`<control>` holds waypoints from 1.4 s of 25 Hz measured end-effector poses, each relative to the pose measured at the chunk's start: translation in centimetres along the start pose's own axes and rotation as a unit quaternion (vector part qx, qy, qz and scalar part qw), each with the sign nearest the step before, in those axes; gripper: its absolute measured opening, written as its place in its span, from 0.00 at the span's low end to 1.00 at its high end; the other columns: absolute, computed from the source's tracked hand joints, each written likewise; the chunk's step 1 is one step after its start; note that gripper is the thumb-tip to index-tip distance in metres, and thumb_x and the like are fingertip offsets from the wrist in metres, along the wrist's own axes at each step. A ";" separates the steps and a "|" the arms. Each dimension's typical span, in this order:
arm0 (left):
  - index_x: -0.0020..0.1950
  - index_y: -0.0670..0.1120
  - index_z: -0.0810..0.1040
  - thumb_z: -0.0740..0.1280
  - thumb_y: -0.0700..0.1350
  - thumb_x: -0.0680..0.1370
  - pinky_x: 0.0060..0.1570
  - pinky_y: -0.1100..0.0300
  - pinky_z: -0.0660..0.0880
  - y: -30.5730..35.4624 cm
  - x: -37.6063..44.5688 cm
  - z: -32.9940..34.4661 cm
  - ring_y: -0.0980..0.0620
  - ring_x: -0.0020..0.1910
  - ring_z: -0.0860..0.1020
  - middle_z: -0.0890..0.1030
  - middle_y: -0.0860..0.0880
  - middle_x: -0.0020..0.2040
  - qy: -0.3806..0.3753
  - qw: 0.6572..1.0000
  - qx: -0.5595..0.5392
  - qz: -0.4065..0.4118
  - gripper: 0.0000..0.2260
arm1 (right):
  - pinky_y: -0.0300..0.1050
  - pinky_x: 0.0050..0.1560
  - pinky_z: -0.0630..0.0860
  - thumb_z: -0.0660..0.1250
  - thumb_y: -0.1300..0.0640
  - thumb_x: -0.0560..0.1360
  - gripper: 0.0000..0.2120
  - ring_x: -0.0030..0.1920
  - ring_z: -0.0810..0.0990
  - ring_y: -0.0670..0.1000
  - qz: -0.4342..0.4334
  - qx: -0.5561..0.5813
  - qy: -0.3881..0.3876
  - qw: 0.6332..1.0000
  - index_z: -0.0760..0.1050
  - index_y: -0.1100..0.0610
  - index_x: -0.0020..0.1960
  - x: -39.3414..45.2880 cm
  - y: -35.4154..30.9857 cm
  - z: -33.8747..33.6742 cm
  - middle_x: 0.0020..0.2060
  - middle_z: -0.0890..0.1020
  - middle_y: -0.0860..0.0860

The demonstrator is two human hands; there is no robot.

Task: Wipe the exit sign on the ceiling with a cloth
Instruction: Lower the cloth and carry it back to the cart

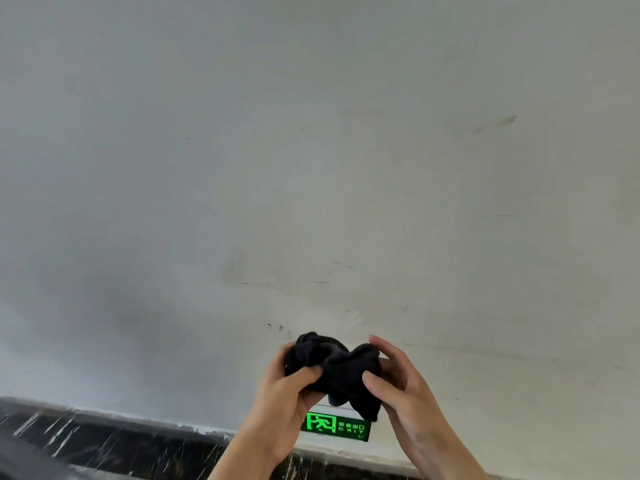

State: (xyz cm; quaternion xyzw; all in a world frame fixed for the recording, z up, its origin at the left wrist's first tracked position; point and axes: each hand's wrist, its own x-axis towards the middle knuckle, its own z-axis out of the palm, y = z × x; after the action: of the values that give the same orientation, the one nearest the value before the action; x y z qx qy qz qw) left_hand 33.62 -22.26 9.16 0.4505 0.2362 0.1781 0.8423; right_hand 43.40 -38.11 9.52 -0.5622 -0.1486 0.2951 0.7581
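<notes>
A lit green exit sign (337,427) with a running-figure pictogram hangs at the bottom centre, just above the dark marble band. A crumpled black cloth (334,368) is bunched up in front of and slightly above the sign, hiding the sign's top edge. My left hand (280,407) grips the cloth's left side, thumb pressed across its front. My right hand (401,386) holds the right side, fingers curled over the top and thumb underneath. Both forearms rise from the bottom edge.
A pale, scuffed ceiling (311,168) fills most of the view. A black marble wall strip with white veins (104,441) runs along the bottom left, with a white edge above it.
</notes>
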 end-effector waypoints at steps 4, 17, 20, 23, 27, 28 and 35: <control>0.63 0.36 0.78 0.67 0.31 0.73 0.48 0.51 0.84 1.4 -2.0 -0.7 0.37 0.57 0.83 0.83 0.33 0.58 -0.027 0.998 -0.054 -0.004 0.18 | 0.61 0.61 0.74 0.72 0.55 0.66 0.28 0.62 0.77 0.60 0.121 0.114 -0.043 0.985 0.74 0.54 0.66 -1.4 0.1 1.9 0.62 0.79 0.58; 0.55 0.44 0.83 0.75 0.40 0.76 0.46 0.52 0.82 4.4 -8.1 -15.7 0.48 0.47 0.86 0.88 0.46 0.47 0.259 0.964 0.039 0.052 0.08 | 0.49 0.38 0.82 0.68 0.72 0.71 0.12 0.43 0.86 0.56 0.156 0.005 -0.098 0.983 0.80 0.60 0.51 1.2 5.9 15.0 0.43 0.86 0.58; 0.52 0.44 0.84 0.76 0.41 0.75 0.42 0.56 0.78 5.3 -10.3 -20.8 0.49 0.42 0.86 0.88 0.46 0.42 0.350 0.932 0.063 0.066 0.07 | 0.45 0.34 0.81 0.67 0.74 0.71 0.13 0.39 0.86 0.53 0.148 -0.017 -0.137 0.979 0.81 0.59 0.49 2.4 8.0 21.0 0.39 0.86 0.57; 0.51 0.41 0.84 0.76 0.42 0.75 0.40 0.55 0.78 6.4 -12.3 -25.2 0.45 0.40 0.86 0.87 0.43 0.40 0.416 0.905 0.051 0.076 0.07 | 0.45 0.34 0.81 0.66 0.75 0.71 0.15 0.39 0.86 0.54 0.152 -0.030 -0.182 0.971 0.79 0.60 0.52 3.3 10.0 27.0 0.37 0.86 0.56; 0.54 0.41 0.82 0.75 0.41 0.76 0.50 0.47 0.80 8.3 -14.3 -29.0 0.38 0.48 0.85 0.87 0.41 0.45 0.461 0.883 -0.003 0.090 0.09 | 0.46 0.36 0.80 0.66 0.74 0.72 0.16 0.39 0.86 0.52 0.163 -0.036 -0.232 0.958 0.77 0.59 0.55 3.9 12.5 33.7 0.36 0.87 0.53; 0.57 0.43 0.81 0.76 0.41 0.75 0.53 0.46 0.80 8.7 -14.7 -29.8 0.40 0.48 0.85 0.87 0.42 0.48 0.473 0.875 -0.013 0.100 0.12 | 0.46 0.36 0.80 0.66 0.73 0.72 0.16 0.38 0.86 0.52 0.164 -0.038 -0.244 0.955 0.77 0.59 0.55 4.1 13.1 35.1 0.36 0.87 0.52; 0.55 0.42 0.83 0.71 0.41 0.80 0.39 0.54 0.82 10.0 -15.3 -35.2 0.44 0.46 0.87 0.88 0.43 0.47 0.496 0.858 -0.061 0.116 0.06 | 0.44 0.35 0.80 0.68 0.71 0.73 0.16 0.40 0.86 0.52 0.164 -0.056 -0.287 0.942 0.78 0.54 0.55 5.8 17.9 42.7 0.41 0.87 0.53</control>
State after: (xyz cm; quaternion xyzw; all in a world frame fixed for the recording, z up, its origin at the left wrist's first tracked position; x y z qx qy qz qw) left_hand 0.46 -1.09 4.23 0.2742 0.5571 0.4886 0.6129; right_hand 19.12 1.53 5.90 -0.5121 -0.2814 0.5552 0.5919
